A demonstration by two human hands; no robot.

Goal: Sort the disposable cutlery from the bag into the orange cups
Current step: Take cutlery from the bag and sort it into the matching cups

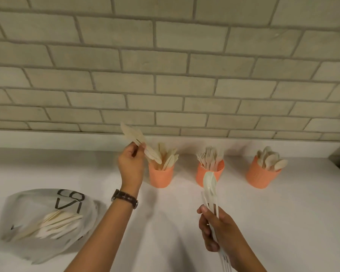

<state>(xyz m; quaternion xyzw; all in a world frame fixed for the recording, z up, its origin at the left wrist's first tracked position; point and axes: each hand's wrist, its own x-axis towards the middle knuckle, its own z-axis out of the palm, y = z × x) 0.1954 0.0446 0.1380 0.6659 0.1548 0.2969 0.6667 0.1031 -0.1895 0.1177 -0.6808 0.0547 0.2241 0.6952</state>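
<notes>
While the left hand [131,165] pinches two pale flat pieces [139,143] between thumb and fingertips, at centre frame just above the left cup [161,176], motion blur smears them; they look knife-shaped, but I cannot tell for sure; the other fingers curl loosely. At lower right the right hand [218,230] clenches round a bundle [209,183] of glossy white plastic cutlery; a spoon bowl tops it and overlaps the mid cup [200,175], tines poke out below the fist, and the count is unclear. A dark strap watch [125,198] circles the left wrist; both forearms are cut off by the bottom edge. Three orange cups with dotted, textured walls stand in a row on the white counter [283,222]; the left holds knives [170,160], the mid forks [206,154], the right cup [262,177] spoons [271,159], all matte cream. At lower left lies the translucent bag [28,205], black-lettered, with more cutlery [55,224] showing hazily through it. Grey-beige brick wall [165,75] fills the upper frame.
</notes>
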